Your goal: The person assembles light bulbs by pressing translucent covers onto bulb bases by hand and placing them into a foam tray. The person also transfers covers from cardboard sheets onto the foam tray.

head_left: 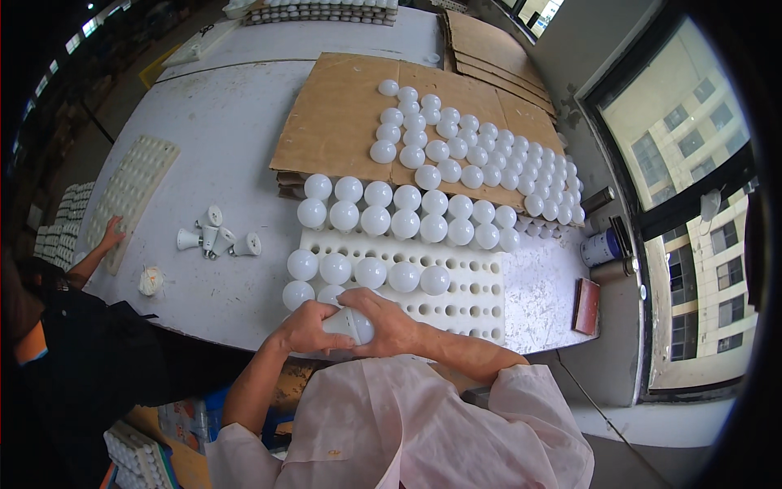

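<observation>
Between left hand and right hand | grip white bulb from both sides | lies crosswise, dome end toward right hand | just beyond hands: foam tray, unfilled holes ahead-right

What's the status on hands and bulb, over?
Left hand and right hand both on one white bulb. Foam tray just beyond, partly filled. Nothing seen blocking the hands.

A long, white-topped work table stands beside a grey wall marked by dark patches. At right, a large, dark-framed glass window admits daylight and shows a pale, multi-storey building; small, bright windows show at the dim upper left.
</observation>
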`<state>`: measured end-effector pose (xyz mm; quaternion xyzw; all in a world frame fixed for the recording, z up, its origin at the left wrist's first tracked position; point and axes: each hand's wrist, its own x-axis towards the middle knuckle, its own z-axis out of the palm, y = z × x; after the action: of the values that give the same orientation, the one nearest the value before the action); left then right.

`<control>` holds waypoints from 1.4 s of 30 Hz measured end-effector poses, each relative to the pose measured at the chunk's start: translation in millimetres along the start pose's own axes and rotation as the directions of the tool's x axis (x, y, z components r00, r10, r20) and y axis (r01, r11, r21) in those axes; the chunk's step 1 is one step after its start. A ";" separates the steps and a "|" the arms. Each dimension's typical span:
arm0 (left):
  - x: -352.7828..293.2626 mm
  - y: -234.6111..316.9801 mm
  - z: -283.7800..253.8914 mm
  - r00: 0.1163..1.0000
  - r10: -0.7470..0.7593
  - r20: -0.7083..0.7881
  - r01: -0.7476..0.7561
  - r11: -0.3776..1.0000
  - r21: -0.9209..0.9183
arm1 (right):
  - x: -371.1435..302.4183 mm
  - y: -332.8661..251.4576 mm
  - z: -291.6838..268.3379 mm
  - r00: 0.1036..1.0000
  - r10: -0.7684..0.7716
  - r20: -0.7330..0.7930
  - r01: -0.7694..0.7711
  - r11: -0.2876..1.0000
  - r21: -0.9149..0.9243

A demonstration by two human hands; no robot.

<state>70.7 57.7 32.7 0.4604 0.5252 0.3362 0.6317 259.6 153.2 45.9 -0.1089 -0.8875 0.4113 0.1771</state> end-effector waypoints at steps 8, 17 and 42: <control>3.2 13.3 6.3 0.995 0.056 0.085 -0.062 0.996 0.063 | -10.0 11.7 17.5 0.945 -0.226 -0.237 0.255 0.962 0.099; 20.4 3.4 14.7 0.989 0.043 0.143 -0.032 0.996 -0.080 | -20.1 16.2 13.9 0.947 -0.155 -0.280 0.205 0.966 0.157; 92.0 49.4 88.8 0.984 -0.164 0.069 0.123 0.908 0.400 | -81.0 61.3 -44.1 0.913 -0.180 -0.367 0.238 0.964 0.120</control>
<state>180.5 138.3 48.5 0.5545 0.5821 0.1525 0.5748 354.3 195.3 7.0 -0.0704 -0.8114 0.4345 0.3845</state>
